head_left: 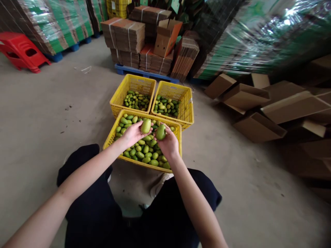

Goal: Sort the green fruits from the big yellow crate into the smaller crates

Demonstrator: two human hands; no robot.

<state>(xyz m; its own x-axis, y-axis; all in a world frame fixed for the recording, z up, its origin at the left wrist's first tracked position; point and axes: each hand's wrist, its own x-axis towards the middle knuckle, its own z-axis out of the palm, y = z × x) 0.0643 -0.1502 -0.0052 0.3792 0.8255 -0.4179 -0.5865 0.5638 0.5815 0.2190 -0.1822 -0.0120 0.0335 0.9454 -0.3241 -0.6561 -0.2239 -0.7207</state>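
Note:
My left hand (133, 134) holds a pale green oval fruit (146, 126) above the front yellow crate (110, 144). Close beside it, my right hand (169, 143) grips a darker green fruit (160, 132); the two fruits are apart. Many similar green fruits (146, 149) fill the front crate beneath both hands. Behind it, touching or nearly so, stand a rear left yellow crate (119, 94) and a rear right yellow crate (186, 103), each with green fruits in the bottom. Exactly what kind of fruit these are, I cannot tell.
Bundled flat cardboard boxes (125, 34) stand on a blue pallet (121, 69) behind the crates. Loose open cartons (245, 96) lie heaped at the right. A red plastic stool (22, 50) is at the far left, near a wrapped pallet stack (57, 24). My knees flank the front crate.

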